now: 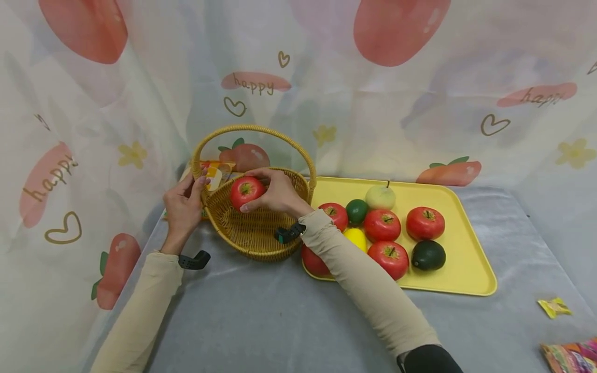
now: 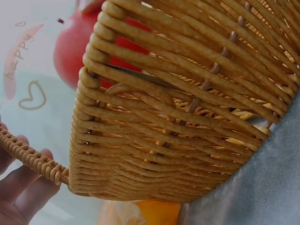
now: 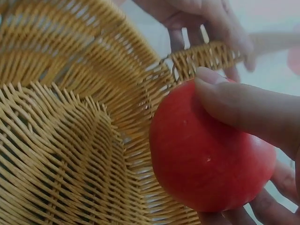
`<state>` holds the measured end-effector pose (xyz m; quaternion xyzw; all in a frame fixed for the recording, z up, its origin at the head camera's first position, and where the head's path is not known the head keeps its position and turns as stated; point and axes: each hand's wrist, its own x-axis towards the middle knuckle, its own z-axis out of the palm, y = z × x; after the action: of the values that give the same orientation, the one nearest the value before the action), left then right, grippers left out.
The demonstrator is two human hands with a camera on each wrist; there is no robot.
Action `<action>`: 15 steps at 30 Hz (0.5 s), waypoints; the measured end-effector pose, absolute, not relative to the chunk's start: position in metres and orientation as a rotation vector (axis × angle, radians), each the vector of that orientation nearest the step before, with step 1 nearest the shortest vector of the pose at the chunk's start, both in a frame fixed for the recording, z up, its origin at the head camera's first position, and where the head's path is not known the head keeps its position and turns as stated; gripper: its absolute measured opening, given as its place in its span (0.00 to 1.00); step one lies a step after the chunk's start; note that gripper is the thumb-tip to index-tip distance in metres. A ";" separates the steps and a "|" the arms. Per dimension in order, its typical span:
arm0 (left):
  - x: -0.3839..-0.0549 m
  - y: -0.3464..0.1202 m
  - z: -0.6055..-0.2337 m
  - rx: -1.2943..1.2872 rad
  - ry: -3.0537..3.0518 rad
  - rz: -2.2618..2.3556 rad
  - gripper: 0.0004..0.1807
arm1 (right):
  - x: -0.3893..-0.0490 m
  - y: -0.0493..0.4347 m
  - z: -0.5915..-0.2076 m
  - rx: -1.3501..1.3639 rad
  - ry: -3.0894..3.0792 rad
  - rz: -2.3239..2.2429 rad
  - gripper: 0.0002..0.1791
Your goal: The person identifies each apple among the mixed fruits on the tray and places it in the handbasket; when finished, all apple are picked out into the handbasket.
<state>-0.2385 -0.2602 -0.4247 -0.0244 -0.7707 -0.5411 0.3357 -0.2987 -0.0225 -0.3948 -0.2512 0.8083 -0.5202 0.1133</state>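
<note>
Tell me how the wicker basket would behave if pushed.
The basket is probably light for its size, given its open weave. Pushed high on the tall arched handle, which the left hand grips, it may tip.

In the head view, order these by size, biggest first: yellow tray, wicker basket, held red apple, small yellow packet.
1. Yellow tray, partly hidden
2. Wicker basket
3. Held red apple
4. Small yellow packet
</note>
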 end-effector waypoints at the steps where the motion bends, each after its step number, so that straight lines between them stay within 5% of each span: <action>1: -0.239 -0.260 -0.426 -0.071 -2.005 -1.417 0.21 | -0.301 -0.023 -0.397 -0.722 2.365 -1.530 0.43; 15: -0.240 -0.257 -0.428 -0.058 -1.990 -1.350 0.18 | -0.321 -0.029 -0.413 -0.625 2.291 -1.533 0.40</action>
<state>-0.2400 -0.2568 -0.4279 -0.0227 -0.7718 -0.5236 0.3600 -0.3210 -0.0288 -0.4129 -0.2185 0.8004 -0.5357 0.1569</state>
